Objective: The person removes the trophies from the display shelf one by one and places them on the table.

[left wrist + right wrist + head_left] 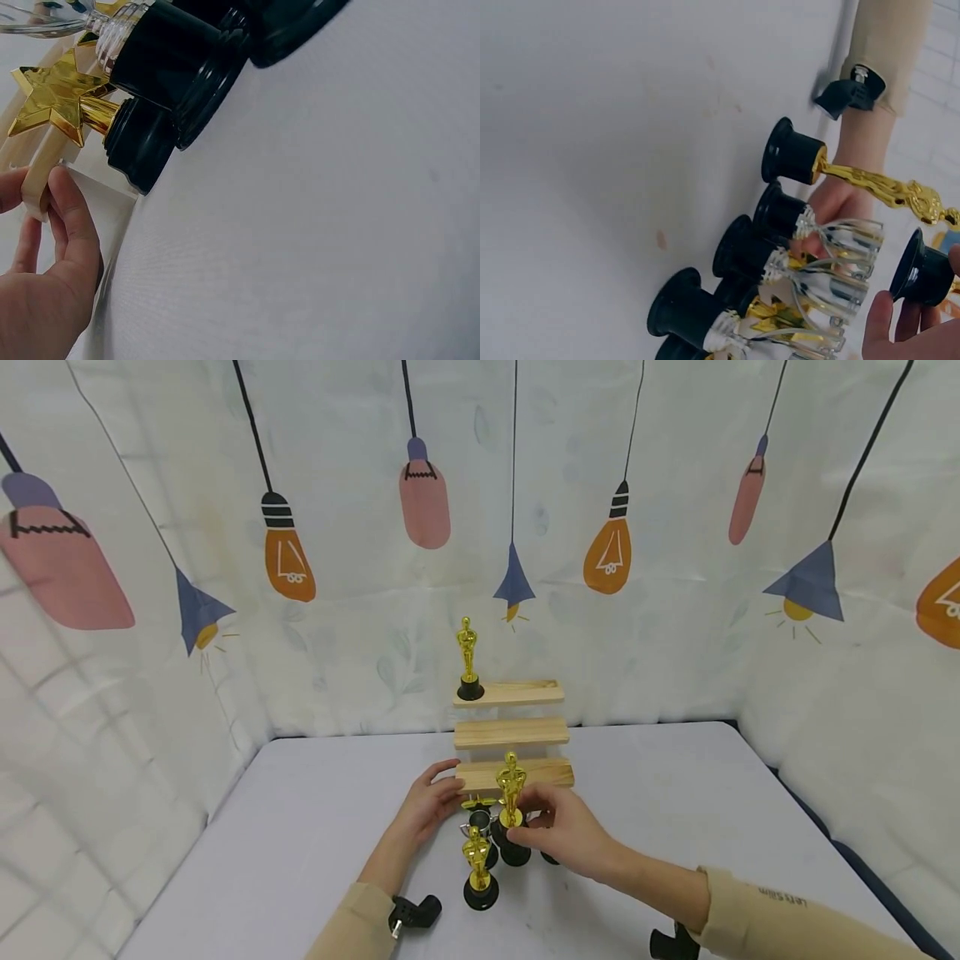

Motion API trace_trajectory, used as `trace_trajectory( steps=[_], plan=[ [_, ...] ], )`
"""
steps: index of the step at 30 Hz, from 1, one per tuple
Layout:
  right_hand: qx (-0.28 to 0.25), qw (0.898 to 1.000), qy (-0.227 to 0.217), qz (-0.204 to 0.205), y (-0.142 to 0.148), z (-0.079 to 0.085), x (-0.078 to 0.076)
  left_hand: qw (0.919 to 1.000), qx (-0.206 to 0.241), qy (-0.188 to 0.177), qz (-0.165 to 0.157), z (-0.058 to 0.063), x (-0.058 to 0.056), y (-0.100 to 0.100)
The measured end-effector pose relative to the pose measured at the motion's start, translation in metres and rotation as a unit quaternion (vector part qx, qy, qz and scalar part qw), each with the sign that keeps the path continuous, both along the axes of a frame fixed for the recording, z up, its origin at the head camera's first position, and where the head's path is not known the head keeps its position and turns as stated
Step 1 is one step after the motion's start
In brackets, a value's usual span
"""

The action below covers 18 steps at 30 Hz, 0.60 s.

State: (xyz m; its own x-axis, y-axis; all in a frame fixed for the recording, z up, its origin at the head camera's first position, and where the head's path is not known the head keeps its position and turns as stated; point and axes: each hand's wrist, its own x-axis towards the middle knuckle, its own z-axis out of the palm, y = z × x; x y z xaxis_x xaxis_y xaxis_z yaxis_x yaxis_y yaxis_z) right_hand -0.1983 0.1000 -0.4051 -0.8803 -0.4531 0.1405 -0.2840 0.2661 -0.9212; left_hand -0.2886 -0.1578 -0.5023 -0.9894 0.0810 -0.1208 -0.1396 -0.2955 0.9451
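Note:
My right hand (570, 832) pinches a gold figurine trophy (512, 785) low down, near its black base. In the right wrist view that base (924, 271) is lifted off the table, beside the fingers. With thumb and fingers my left hand (427, 806) grips the left end of the lowest plank (480, 775) of a wooden three-step rack; the plank end (36, 184) shows between them in the left wrist view. Another figurine trophy (477, 857) stands on the table in front. A third one (468, 647) stands at the left end of the top plank (525, 693).
Between the hands, before the rack, cluster several black-based trophies: clear cups (829, 289) and gold stars (56, 101). They are partly hidden behind the figurines and right hand. The white table (322, 835) meets a lamp-patterned cloth wall (360, 643) at its back edge.

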Motion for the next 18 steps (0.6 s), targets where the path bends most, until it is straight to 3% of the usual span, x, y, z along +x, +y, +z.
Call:
trace_trajectory(
  steps=[18],
  plan=[
    [-0.013,1.000,0.002,0.005,0.003,-0.014,0.013,1.0000,0.003,0.002,0.004,-0.001,-0.001,0.000]
  ],
)
